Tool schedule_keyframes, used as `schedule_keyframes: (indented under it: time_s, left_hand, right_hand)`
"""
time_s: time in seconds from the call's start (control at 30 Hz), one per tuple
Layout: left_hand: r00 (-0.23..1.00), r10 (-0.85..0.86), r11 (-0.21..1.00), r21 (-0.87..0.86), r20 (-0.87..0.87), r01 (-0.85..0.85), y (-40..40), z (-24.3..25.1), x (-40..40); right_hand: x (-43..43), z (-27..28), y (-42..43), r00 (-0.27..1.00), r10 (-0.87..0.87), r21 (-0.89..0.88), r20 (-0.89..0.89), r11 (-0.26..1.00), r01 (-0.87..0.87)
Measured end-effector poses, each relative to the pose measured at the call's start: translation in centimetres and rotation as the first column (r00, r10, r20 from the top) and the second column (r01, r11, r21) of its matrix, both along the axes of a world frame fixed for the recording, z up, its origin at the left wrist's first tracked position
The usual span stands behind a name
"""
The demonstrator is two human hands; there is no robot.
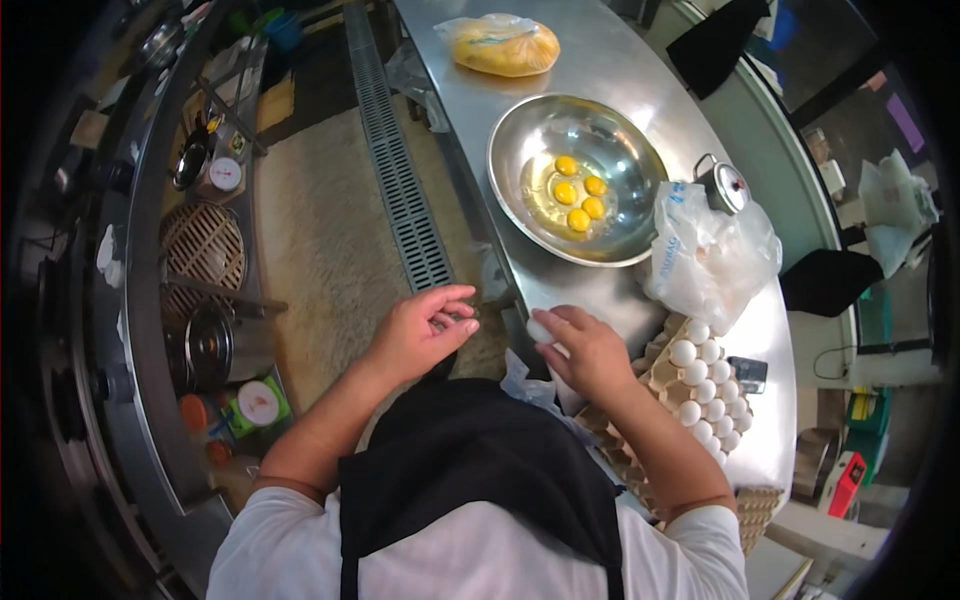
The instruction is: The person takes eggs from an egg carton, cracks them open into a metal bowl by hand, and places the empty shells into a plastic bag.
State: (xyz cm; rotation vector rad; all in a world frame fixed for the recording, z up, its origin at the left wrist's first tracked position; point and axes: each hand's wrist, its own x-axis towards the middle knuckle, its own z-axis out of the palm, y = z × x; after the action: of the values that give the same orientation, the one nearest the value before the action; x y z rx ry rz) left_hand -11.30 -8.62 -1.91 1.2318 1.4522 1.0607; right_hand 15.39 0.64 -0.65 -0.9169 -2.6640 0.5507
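My right hand (589, 352) holds a white egg (540, 331) at the near edge of the steel worktable (600, 289). To its left, my left hand (427, 330) hangs over the floor with fingers curled and apart, nothing visible in it. Beyond both hands stands a wide stainless steel bowl (510, 172). Several yolks (565, 193) in clear egg white lie at its bottom. A cardboard egg tray (664, 379) with several white eggs (705, 391) is beside my right forearm, which hides part of it.
A clear plastic bag (709, 255) with pale contents touches the bowl's right side. Behind it is a lidded metal pot (724, 184). A bag of yellow food (506, 46) lies at the far end. A dark phone-like object (748, 374) rests by the eggs. A drain grate (397, 165) crosses the floor.
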Motion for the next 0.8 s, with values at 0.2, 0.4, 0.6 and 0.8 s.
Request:
schedule_keyframes:
  time_s: [0.2, 0.4, 0.6, 0.8]
  left_hand:
    - [1.0, 0.01, 1.0, -0.023, -0.006, -0.01, -0.3, -0.5, 0.0]
    - [0.998, -0.051, 0.999, 0.01, 0.039, 0.05, 1.6, 0.2, 0.5]
    - [0.972, -0.218, 0.96, 0.2, 0.085, 0.197, 6.3, 5.1, 1.6]
    - [0.941, -0.271, 0.894, 0.309, -0.201, 0.323, 11.3, 9.6, 3.5]
  right_hand:
    - [-0.9, -2.8, -0.1, 0.967, 0.158, 0.101, 0.201, 0.978, -0.181]
    - [-1.7, -0.5, 0.1, 0.994, 0.017, -0.185, -0.106, 0.982, -0.036]
    - [-2.6, 3.6, 2.0, 0.695, -0.667, -0.963, -0.267, 0.162, -0.214]
    - [-2.6, 5.4, 4.3, 0.587, -0.754, -0.952, -0.294, 0.175, -0.251]
